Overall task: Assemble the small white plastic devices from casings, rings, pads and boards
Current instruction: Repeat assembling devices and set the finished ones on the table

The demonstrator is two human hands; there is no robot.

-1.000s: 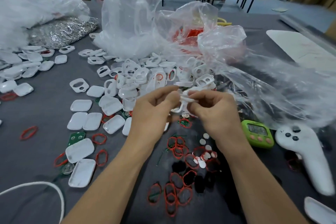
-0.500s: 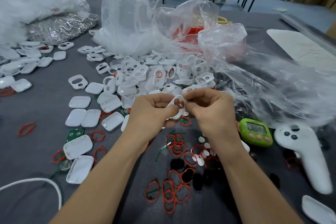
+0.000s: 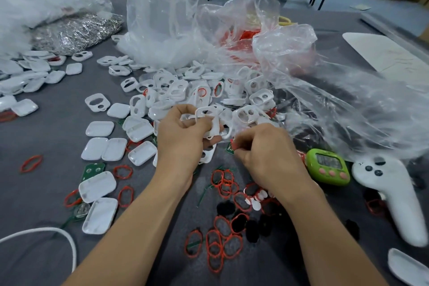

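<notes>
My left hand (image 3: 178, 141) grips a white casing (image 3: 214, 126) with holes, held just above the table in front of the heap of open-holed casings (image 3: 185, 90). My right hand (image 3: 269, 158) has dropped to the table beside it, and its curled fingertips pinch a small green board (image 3: 230, 148). Red rings (image 3: 222, 183) lie scattered below both hands, with black pads (image 3: 253, 227) and small white round pads (image 3: 255, 202) among them. Solid white casing halves (image 3: 99, 148) lie to the left, near another green board (image 3: 92, 169).
Crumpled clear plastic bags (image 3: 167, 18) rise behind the heap and spread to the right (image 3: 336, 100). A green timer (image 3: 327, 167) and a white controller (image 3: 392, 197) lie at the right. A white cable (image 3: 58, 234) curves at the lower left. A silver bag (image 3: 76, 32) sits far left.
Both hands were joined on the white casing. My right hand has let go and moved down to the green board on the table, while my left hand keeps the casing.
</notes>
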